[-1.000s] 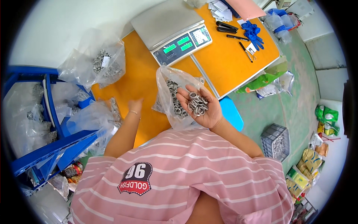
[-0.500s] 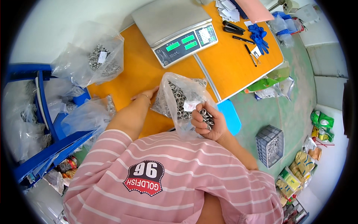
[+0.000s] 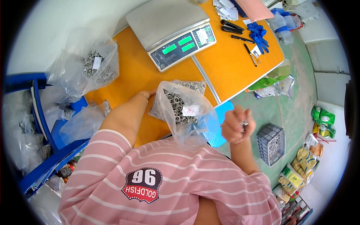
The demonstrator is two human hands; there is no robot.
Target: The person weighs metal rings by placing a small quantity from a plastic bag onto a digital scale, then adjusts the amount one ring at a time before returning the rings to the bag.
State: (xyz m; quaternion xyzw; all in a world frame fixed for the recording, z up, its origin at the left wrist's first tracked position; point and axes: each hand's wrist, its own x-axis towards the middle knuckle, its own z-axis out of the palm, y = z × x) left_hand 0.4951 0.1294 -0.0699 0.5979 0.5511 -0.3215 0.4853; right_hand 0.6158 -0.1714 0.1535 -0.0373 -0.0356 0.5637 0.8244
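My right hand [image 3: 238, 124] is closed around silver metal rings [image 3: 244, 124], raised just right of an open clear plastic bag [image 3: 170, 138] of similar rings [image 3: 174, 100] with a paper label [image 3: 190, 110]. My left hand [image 3: 148, 93] reaches to the bag's left side; its fingertips are hidden behind the plastic. Another flat bag of rings [image 3: 191, 85] lies behind the open one. An electronic scale [image 3: 167, 26] with lit green displays stands at the back of the orange table [image 3: 131, 67].
Bagged metal parts [image 3: 93, 67] sit at the table's left, beside a blue rack [image 3: 52, 161]. Stapler [image 3: 231, 27], pens [image 3: 243, 39], blue gloves [image 3: 258, 37] and cards [image 3: 225, 9] lie at back right. A blue seat [image 3: 221, 138], grey basket [image 3: 270, 144] and sacks [image 3: 303, 161] are to my right.
My right hand has closed over the rings and moved right, out from the bag. My left hand has moved up and right to the bag's side.
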